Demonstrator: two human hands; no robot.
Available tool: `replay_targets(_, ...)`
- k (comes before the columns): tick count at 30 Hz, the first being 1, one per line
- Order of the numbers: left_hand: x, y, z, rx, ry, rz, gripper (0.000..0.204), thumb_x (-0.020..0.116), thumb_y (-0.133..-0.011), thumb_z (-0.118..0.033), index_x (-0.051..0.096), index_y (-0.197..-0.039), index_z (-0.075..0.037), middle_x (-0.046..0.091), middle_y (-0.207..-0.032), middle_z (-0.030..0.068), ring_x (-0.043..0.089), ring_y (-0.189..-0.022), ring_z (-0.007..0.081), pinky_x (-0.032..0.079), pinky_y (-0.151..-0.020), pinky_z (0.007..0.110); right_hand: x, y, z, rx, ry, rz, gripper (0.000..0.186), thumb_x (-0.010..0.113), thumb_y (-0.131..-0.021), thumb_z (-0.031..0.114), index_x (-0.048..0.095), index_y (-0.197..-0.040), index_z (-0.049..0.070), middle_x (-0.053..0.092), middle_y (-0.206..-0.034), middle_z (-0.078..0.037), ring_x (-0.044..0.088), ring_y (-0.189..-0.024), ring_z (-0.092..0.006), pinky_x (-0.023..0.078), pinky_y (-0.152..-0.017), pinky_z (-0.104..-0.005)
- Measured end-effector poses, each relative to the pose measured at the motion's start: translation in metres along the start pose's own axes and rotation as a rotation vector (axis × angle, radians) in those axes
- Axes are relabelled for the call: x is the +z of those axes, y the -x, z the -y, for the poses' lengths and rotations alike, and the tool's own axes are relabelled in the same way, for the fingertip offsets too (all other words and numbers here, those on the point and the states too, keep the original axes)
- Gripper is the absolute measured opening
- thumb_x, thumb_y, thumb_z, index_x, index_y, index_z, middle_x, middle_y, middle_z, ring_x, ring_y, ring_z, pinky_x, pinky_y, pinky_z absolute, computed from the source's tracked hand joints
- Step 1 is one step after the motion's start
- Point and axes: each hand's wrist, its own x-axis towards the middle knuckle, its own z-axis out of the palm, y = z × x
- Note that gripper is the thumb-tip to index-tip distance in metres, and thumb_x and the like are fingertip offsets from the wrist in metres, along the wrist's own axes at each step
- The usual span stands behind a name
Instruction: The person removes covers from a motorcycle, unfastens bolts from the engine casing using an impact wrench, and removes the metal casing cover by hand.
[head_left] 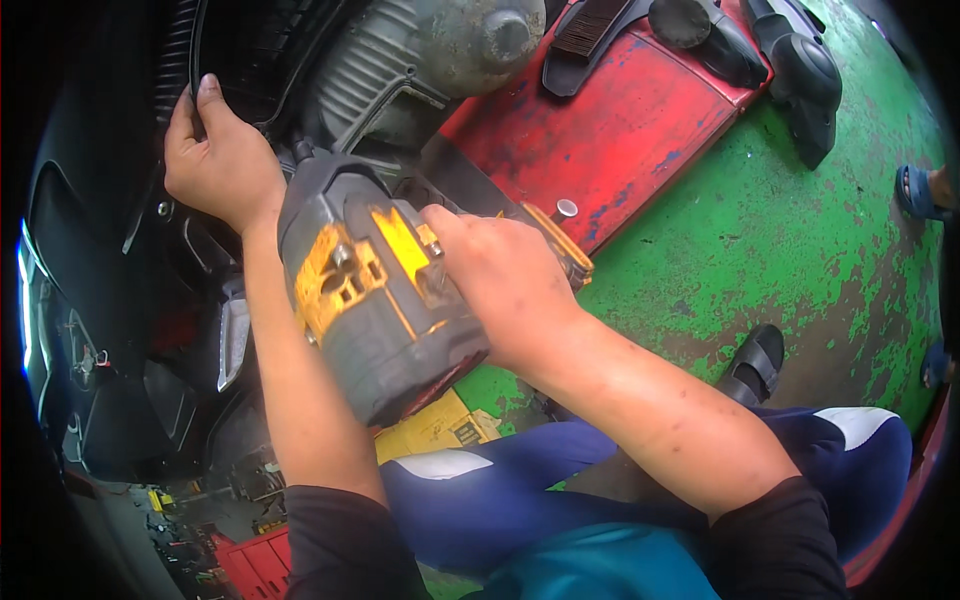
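My right hand [505, 275] grips a black-and-yellow power tool [380, 350], which angles up and away from me toward a ribbed, weathered metal engine casing [435, 45]. The tool's tip reaches a dark spot beside the casing; whether it sits on a fastener I cannot make out. Up at the left, my left hand [225, 170] has its fingers and thumb closed on a thin black edge [195, 60] of the dark vehicle body [80, 260]. My left forearm runs up alongside the tool, partly behind it.
A scuffed red platform [600, 140] holds an air filter part [590, 25] and black covers [810, 80]. On the green floor [740, 220] are my sandaled foot [755, 365] and another person's foot [920, 192] at the right. Yellow cardboard [430, 425] and a red crate [255, 565] lie below.
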Motion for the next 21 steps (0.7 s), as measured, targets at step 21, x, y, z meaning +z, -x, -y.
replay_targets(21, 0.001, 0.001, 0.006, -0.066, 0.024, -0.002, 0.027, 0.072, -0.093, -0.016, 0.072, -0.107, 0.007, 0.075, -0.093, 0.0155, 0.069, -0.08, 0.0191, 0.053, -0.078, 0.029, -0.027, 0.022, -0.021, -0.172, 0.159, -0.105, 0.062, 0.069, -0.077, 0.019, 0.058, -0.135, 0.001, 0.067, -0.087, -0.015, 0.066, -0.081, -0.0324, 0.051, -0.071, -0.0421)
